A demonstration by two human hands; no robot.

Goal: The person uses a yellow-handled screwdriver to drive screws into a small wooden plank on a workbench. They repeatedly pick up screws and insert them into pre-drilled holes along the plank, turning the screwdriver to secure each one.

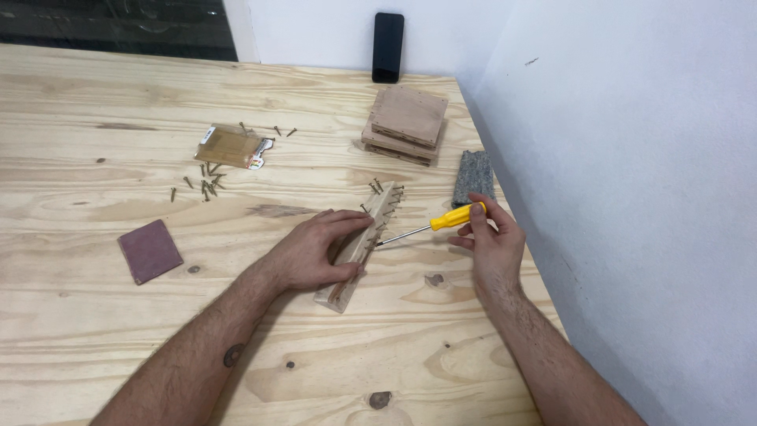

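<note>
One screwdriver [432, 226] in right hand [493, 241] points left, nearly level.

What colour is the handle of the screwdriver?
Yellow: the screwdriver handle, held in the right hand, shows best in the head view.

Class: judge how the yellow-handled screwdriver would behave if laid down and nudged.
The screwdriver would probably roll, since its handle looks rounded. Its thin metal shaft looks stiff. It seems light: the right hand holds it by the fingertips.
</note>
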